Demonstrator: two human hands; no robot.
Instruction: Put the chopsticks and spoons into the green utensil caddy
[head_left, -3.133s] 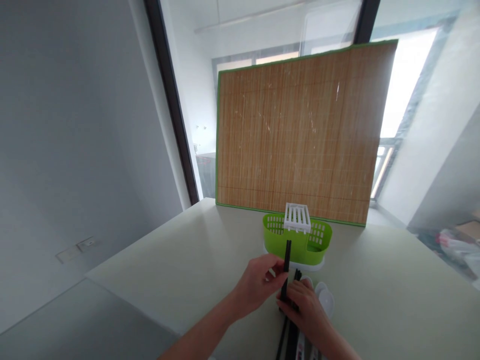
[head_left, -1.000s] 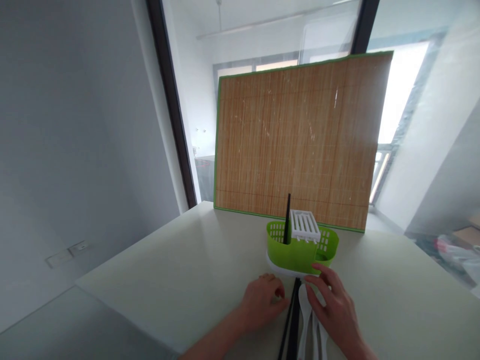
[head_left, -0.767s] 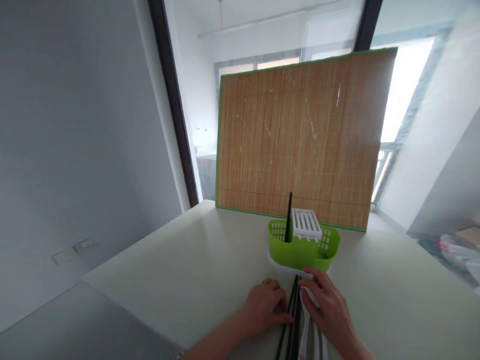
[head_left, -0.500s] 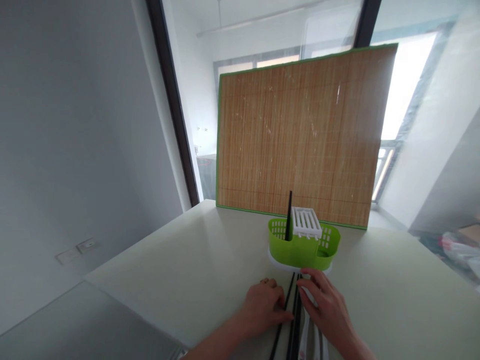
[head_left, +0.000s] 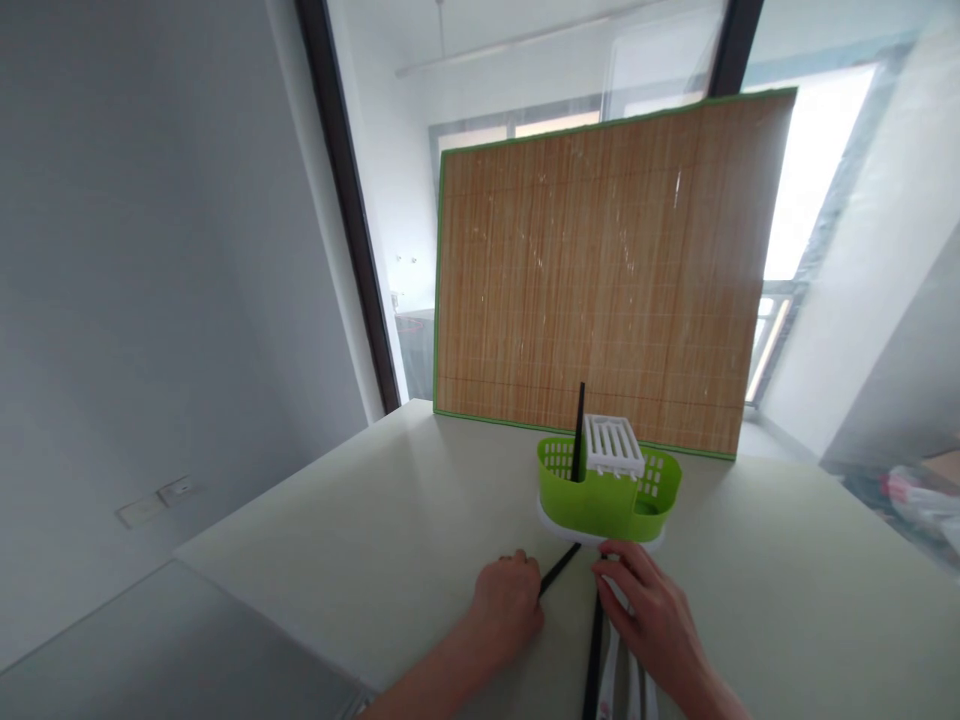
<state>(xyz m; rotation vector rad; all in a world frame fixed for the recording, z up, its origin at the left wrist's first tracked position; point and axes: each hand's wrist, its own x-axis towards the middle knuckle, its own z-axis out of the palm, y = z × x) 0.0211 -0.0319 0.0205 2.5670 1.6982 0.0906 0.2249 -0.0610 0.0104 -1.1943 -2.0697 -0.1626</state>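
Note:
My left hand [head_left: 507, 606] is closed around black chopsticks [head_left: 559, 570], whose tips slant up and right toward a green holder [head_left: 600, 508]. How many it grips is hard to tell. Just to the right, my right hand [head_left: 654, 606] pinches the far end of other black chopsticks [head_left: 593, 660] lying on the table. Beneath that hand lie several white utensils [head_left: 611, 672], their far ends hidden. Black chopsticks [head_left: 578, 430] stand upright in the left compartment of the holder, beside its raised white slatted rack [head_left: 615, 446].
The holder stands on a white base on the pale table [head_left: 420, 520]. Behind it leans a large bamboo mat [head_left: 592, 280] with green edging, in front of glass panels. A grey wall [head_left: 150, 300] is at the left. Blurred items [head_left: 919, 495] lie at the far right.
My left hand has closed on some black chopsticks and drawn them left, away from the others, turning them to a slant. The right hand has stayed nearly still.

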